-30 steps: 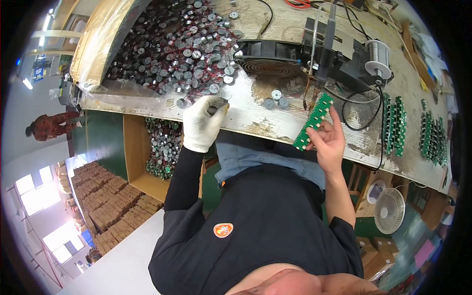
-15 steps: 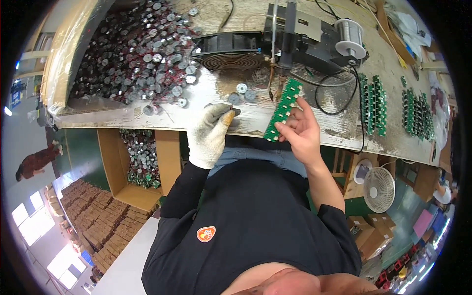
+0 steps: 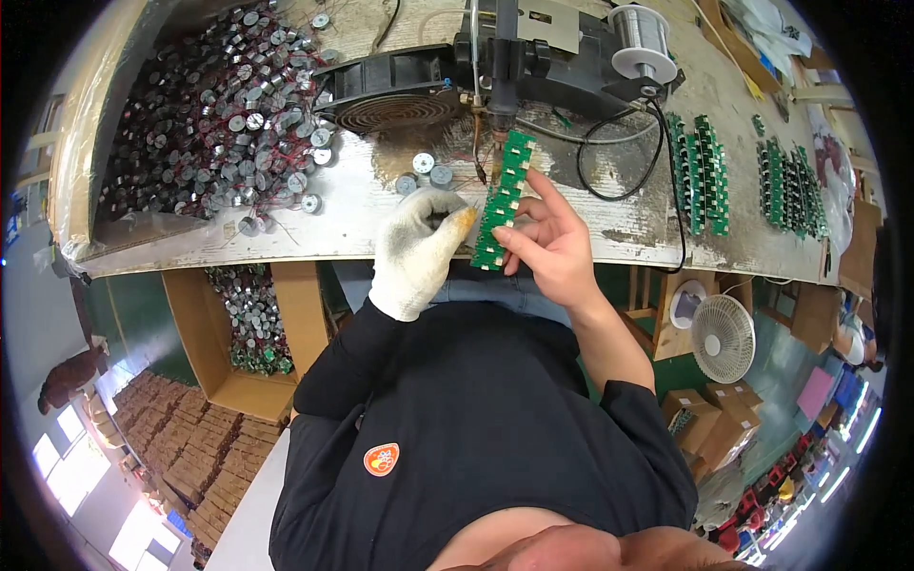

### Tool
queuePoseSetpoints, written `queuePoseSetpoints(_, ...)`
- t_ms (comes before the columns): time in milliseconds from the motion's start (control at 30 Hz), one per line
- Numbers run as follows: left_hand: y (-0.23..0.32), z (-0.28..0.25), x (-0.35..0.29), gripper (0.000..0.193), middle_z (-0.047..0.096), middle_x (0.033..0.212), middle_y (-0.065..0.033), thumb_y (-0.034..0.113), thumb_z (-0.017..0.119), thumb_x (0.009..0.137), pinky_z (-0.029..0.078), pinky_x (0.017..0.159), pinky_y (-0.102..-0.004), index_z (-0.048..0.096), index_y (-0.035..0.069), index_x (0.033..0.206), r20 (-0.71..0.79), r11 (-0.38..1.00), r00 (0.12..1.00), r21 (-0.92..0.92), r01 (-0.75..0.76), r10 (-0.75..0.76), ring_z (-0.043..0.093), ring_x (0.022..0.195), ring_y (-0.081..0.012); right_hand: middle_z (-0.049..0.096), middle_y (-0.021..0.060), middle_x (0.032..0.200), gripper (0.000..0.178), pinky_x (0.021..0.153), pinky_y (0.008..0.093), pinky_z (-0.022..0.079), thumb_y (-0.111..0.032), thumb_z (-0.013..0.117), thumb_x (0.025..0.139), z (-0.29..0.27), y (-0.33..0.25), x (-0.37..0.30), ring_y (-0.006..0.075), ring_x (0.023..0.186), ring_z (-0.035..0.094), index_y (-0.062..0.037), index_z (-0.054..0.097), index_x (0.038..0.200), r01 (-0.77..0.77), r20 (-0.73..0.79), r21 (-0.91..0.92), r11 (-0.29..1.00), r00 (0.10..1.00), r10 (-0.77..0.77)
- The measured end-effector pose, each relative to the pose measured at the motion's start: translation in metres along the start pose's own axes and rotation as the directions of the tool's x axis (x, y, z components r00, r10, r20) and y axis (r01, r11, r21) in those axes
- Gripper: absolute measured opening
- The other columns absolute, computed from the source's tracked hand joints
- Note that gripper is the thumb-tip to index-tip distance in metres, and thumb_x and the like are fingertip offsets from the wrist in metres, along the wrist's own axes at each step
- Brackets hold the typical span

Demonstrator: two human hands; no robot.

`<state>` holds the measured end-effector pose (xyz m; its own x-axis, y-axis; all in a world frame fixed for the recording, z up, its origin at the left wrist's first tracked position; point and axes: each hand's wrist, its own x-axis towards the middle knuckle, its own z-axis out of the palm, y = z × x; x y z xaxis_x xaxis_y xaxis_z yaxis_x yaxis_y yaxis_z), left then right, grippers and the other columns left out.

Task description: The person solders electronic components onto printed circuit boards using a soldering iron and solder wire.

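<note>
Nearest, dark sleeves rising from the lower edge toward the worktop [image 3: 286,228]; left hand [image 3: 419,249] in a white glove, fingers curled inward, fingertips just beside the green circuit-board strip [image 3: 503,202], whether pinching something small impossible to tell. Right hand [image 3: 550,246] bare, thumb and fingers clamped on the strip's lower half, strip held tilted above the worktop edge, its top end up under the tip of the black soldering machine [image 3: 519,48]. Just past the hands, three small metal discs [image 3: 424,174] lying loose. Farther left, a heap of round metal parts [image 3: 209,114]; behind, a black fan [image 3: 395,95]; right, solder spool [image 3: 640,43] and rows of green boards [image 3: 695,171]
</note>
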<state>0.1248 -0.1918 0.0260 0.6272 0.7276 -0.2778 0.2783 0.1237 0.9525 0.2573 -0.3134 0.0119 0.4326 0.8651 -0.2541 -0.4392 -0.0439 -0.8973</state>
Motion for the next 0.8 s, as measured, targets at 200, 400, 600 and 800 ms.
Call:
queuePoseSetpoints(200, 0.002, 0.001, 0.009, 0.015, 0.063, 0.080, -0.0043, 0.012, 0.063, 0.084, 0.046, 0.065, -0.0233, 0.064, -0.003, 0.087, 0.102, 0.968, 0.984, -0.190, 0.162, -0.145, 0.057, 0.073, -0.0084, 0.057, 0.0150, 0.104, 0.072, 0.051, 0.0223, 0.050, 0.005, 0.062, 0.084, 0.000, 0.001, 0.001, 0.0128, 0.069, 0.061, -0.0019, 0.023, 0.145, 0.009, -0.004, 0.027, 1.000, 1.000, -0.009)
queuePoseSetpoints(400, 0.005, 0.001, 0.015, 0.014, 0.064, 0.080, -0.0039, 0.011, 0.063, 0.084, 0.047, 0.064, -0.0230, 0.063, -0.002, 0.088, 0.144, 0.944, 0.977, -0.270, 0.189, -0.155, 0.058, 0.071, -0.0084, 0.058, 0.0192, 0.113, 0.070, 0.051, 0.0232, 0.051, 0.011, 0.058, 0.083, 0.000, 0.001, 0.003, 0.0151, 0.070, 0.063, 0.0005, 0.023, 0.144, 0.048, -0.014, 0.025, 0.999, 0.999, -0.047)
queuePoseSetpoints(600, 0.007, 0.001, 0.016, 0.013, 0.064, 0.078, -0.0046, 0.011, 0.062, 0.084, 0.048, 0.064, -0.0233, 0.064, -0.002, 0.086, 0.148, 0.945, 0.976, -0.262, 0.197, -0.162, 0.059, 0.071, -0.0090, 0.057, 0.0161, 0.109, 0.071, 0.051, 0.0220, 0.050, 0.006, 0.061, 0.084, 0.001, -0.001, 0.003, 0.0129, 0.070, 0.062, -0.0010, 0.024, 0.144, 0.065, -0.019, 0.038, 0.997, 0.998, -0.064)
queuePoseSetpoints(800, 0.012, 0.003, 0.017, 0.014, 0.063, 0.078, -0.0044, 0.011, 0.062, 0.084, 0.048, 0.062, -0.0232, 0.064, -0.002, 0.087, 0.142, 0.938, 0.975, -0.279, 0.205, -0.170, 0.059, 0.069, -0.0088, 0.057, 0.0153, 0.108, 0.070, 0.052, 0.0216, 0.049, 0.006, 0.061, 0.084, 0.001, -0.003, 0.002, 0.0126, 0.071, 0.062, -0.0010, 0.025, 0.144, 0.087, -0.023, 0.032, 0.996, 0.996, -0.086)
